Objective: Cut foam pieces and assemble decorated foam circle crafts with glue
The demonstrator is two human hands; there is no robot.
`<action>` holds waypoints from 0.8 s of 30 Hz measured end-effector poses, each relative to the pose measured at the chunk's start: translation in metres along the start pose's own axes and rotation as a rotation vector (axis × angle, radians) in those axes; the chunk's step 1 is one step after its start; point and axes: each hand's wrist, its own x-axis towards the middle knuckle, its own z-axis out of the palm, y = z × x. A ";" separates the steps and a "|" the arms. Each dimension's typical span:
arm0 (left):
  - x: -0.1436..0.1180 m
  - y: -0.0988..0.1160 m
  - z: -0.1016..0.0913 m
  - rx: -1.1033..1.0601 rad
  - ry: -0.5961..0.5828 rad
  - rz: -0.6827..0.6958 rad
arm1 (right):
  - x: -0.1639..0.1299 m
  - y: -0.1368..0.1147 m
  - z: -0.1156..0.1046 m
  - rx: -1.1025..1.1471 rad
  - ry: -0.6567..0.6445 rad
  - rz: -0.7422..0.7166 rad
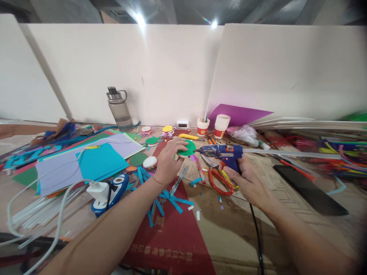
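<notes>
My right hand (249,183) is wrapped round the grip of a blue hot glue gun (222,152), with a long glue stick (286,153) running out of its back end. The gun's nozzle points left and is close to a green paper disc (187,149). Fingers of my left hand (170,158) hold that disc at its left side and hide part of it. Just below the gun lie scissors with orange handles (220,182). Beneath my left hand, a clear pen-like tube (178,181) and blue paper strips (169,200) are scattered.
Coloured paper sheets (100,162) and a blue power strip (111,194) with a white plug lie left. Behind stand a water bottle (119,110) and paper cups (221,126). A yellow cutter (188,136) lies near them. At right is a black phone (311,190). A cord (258,240) hangs below the gun.
</notes>
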 end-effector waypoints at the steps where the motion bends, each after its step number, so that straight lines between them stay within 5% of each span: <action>1: 0.000 0.000 0.000 0.002 -0.003 -0.003 | 0.000 0.000 0.000 -0.003 -0.001 0.003; 24: 0.000 -0.001 0.000 -0.002 0.013 0.018 | 0.000 -0.005 -0.002 -0.015 -0.012 0.000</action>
